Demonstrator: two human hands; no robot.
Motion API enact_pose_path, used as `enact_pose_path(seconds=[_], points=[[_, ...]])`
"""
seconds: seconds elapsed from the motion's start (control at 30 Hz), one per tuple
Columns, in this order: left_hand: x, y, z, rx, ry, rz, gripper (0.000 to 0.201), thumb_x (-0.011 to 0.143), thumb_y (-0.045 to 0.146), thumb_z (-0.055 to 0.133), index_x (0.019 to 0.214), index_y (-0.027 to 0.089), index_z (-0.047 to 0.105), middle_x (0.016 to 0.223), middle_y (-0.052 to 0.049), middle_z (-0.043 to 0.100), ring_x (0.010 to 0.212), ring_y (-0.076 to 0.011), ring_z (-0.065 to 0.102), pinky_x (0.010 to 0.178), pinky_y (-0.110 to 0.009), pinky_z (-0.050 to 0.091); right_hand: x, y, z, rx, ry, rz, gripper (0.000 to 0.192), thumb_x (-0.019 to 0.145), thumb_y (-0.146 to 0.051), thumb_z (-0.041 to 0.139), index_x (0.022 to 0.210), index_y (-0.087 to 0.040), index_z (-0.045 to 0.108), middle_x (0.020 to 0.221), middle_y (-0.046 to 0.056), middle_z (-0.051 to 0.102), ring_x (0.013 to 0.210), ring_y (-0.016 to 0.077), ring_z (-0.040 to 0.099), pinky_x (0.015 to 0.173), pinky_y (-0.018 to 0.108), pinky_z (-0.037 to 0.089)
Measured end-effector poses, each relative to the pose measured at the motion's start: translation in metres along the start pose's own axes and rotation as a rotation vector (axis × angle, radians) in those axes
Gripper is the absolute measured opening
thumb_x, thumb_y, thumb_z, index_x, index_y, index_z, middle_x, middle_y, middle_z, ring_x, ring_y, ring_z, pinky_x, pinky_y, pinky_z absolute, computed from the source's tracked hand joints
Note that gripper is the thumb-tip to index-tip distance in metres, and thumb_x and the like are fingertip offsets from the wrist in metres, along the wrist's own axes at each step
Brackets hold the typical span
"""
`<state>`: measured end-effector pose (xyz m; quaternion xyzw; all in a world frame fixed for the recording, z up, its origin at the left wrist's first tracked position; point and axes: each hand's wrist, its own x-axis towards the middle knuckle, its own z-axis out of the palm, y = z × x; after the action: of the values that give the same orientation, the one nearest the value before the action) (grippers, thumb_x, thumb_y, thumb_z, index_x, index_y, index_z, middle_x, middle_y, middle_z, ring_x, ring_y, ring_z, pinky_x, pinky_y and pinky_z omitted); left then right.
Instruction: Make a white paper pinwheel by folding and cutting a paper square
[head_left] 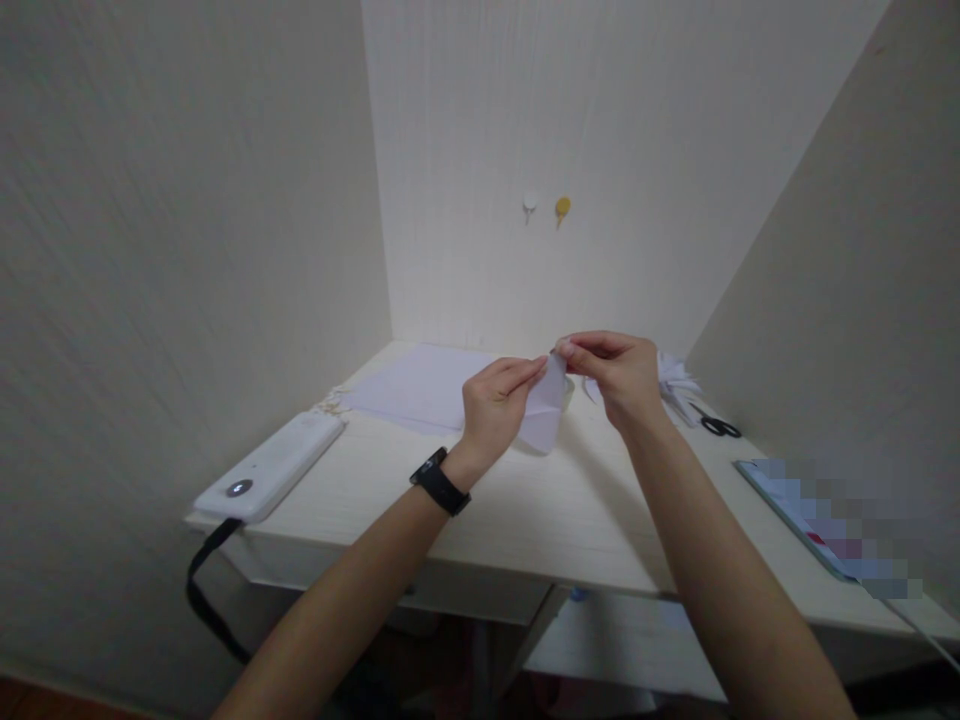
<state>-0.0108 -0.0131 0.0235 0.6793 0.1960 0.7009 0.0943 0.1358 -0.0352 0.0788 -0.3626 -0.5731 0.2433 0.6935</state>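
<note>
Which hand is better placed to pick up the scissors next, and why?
Probably the right hand: the scissors lie on the desk just beyond it, while the left hand sits farther off. Both pinch the folded paper.

Dim, soft, perhaps slightly blurred edges.

From my feed, I'm looking at a small study nook, home or dorm style. A pale wood-grain desk [525, 510] sits boxed in by cream panels on the left, back and right. Two stick-on hooks, one white [529, 203] and one yellow [562, 207], are on the back panel. There's a white power strip [271, 468] at the desk's left edge, loose white paper sheets [420, 385], black-handled scissors [720, 427], and a tablet-like device [810, 515] on the right.
</note>
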Motion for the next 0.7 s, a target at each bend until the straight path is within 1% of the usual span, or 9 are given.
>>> enact_pose_path(seconds=[0.23, 0.4, 0.7], points=[[0.0005, 0.0015, -0.0007, -0.019, 0.011, 0.031, 0.019, 0.087, 0.018, 0.069, 0.099, 0.029, 0.078, 0.094, -0.002, 0.076, 0.083, -0.0134, 0.071, 0.077, -0.028, 0.057, 0.0001, -0.0029, -0.0007, 0.019, -0.041, -0.013, 0.028, 0.053, -0.04, 0.089, 0.068, -0.018, 0.077, 0.063, 0.003, 0.072, 0.054, 0.0144, 0.063, 0.057, 0.03, 0.056], [-0.0002, 0.0008, -0.0014, -0.007, 0.009, 0.035, 0.018, 0.087, 0.018, 0.069, 0.099, 0.029, 0.078, 0.093, -0.002, 0.076, 0.083, -0.0135, 0.071, 0.076, -0.028, 0.058, -0.0001, -0.004, -0.0016, 0.01, -0.036, -0.012, 0.03, 0.053, -0.042, 0.088, 0.068, -0.018, 0.077, 0.065, 0.004, 0.073, 0.055, 0.0157, 0.065, 0.059, 0.031, 0.057], [-0.0019, 0.0037, -0.0003, 0.004, -0.035, 0.032, 0.018, 0.087, 0.017, 0.068, 0.098, 0.027, 0.078, 0.091, -0.002, 0.076, 0.08, -0.0128, 0.07, 0.073, -0.027, 0.057, 0.0038, -0.0017, -0.0017, -0.012, 0.072, 0.037, 0.021, 0.05, -0.03, 0.087, 0.061, -0.017, 0.075, 0.057, 0.003, 0.07, 0.05, 0.0154, 0.061, 0.052, 0.03, 0.053]])
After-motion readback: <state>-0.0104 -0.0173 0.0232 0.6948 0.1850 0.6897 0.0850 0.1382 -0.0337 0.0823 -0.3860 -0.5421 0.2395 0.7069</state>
